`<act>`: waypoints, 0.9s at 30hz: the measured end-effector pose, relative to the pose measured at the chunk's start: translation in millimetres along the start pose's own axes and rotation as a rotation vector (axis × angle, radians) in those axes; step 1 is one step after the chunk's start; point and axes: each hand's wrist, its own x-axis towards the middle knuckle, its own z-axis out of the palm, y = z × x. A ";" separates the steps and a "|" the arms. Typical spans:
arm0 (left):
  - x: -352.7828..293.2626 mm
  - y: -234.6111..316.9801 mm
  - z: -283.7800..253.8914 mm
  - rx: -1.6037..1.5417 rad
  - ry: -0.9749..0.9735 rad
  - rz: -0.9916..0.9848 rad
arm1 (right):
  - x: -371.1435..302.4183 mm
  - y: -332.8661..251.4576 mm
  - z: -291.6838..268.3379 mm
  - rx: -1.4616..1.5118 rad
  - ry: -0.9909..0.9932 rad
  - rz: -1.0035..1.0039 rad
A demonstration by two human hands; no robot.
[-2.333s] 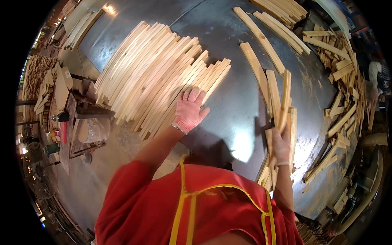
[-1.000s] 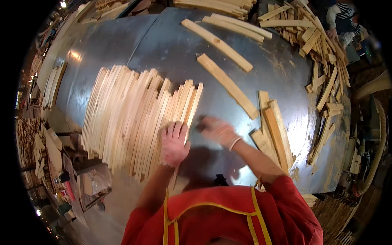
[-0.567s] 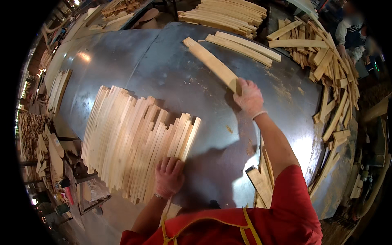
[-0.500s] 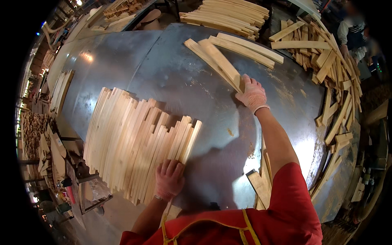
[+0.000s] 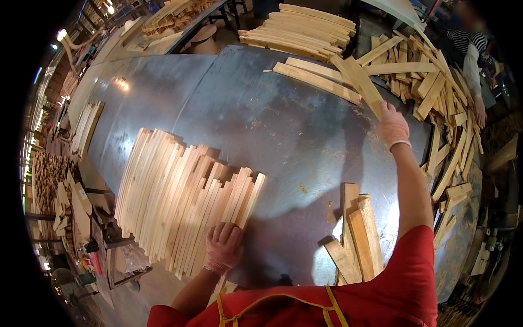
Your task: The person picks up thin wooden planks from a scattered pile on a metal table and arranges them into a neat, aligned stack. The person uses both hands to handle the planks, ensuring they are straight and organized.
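Note:
My right hand, in a light glove, is closed round the near end of a flat wooden board. The board slants away to the far left, over the right ends of two strips lying on the metal table. A row of narrow wooden strips lies side by side at the left, with uneven far ends. My gloved left hand rests on the near right part of this row, its fingers laid over the strips. Its thumb is hard to make out.
Several loose boards lie near my right arm. A jumbled heap of offcuts lines the table's right side. Beyond the far edge stands a stack of strips. A person's arm shows at the far right. More strips lie far left.
My right hand has moved right with one board, away from the pair of slanting boards; the other is no longer seen apart. My left hand stays on the strip row.

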 end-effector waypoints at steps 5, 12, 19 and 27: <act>-9.9 -2.1 9.6 0.005 0.019 -0.018 | -83.2 16.8 -59.9 0.011 -0.193 -0.074; -13.8 -4.4 10.5 -0.007 0.061 0.015 | -161.0 65.9 -101.4 0.339 -0.408 -0.099; -9.0 -3.5 2.6 -0.033 0.017 -0.008 | -136.4 -39.7 23.2 1.107 -0.220 0.019; 4.7 2.4 -13.0 -0.056 0.044 0.004 | -113.2 -221.6 57.4 0.333 -0.249 0.062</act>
